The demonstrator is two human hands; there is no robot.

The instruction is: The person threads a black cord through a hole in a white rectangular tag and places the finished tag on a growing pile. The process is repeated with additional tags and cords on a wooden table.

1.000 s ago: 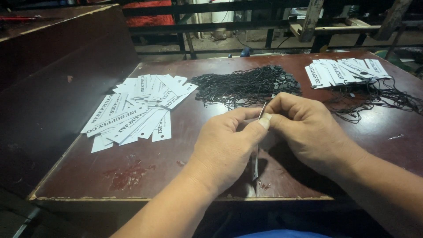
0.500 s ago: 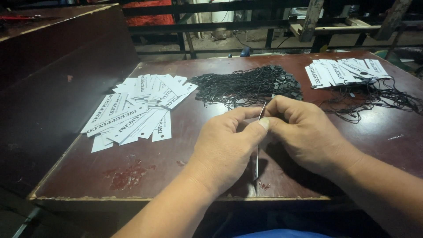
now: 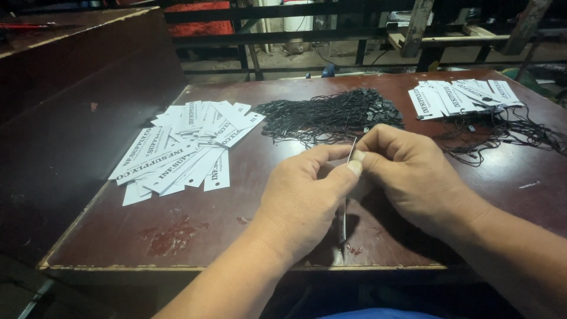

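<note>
My left hand [image 3: 304, 192] and my right hand [image 3: 407, 171] meet over the middle of a dark red table [image 3: 236, 236]. Between their fingertips they pinch a thin black string [image 3: 346, 207] that hangs down between the hands; a white paper tag seems to sit edge-on between them, mostly hidden. Just beyond the hands lies a heap of black strings [image 3: 328, 115]. A spread of white printed tags [image 3: 186, 147] lies to the left of my left hand.
A second stack of white tags [image 3: 458, 94] with strings attached rests at the far right, loose black strings [image 3: 508, 133] trailing from it. A dark sloped board [image 3: 71, 106] stands at the left. Black metal rails [image 3: 295, 38] run behind the table.
</note>
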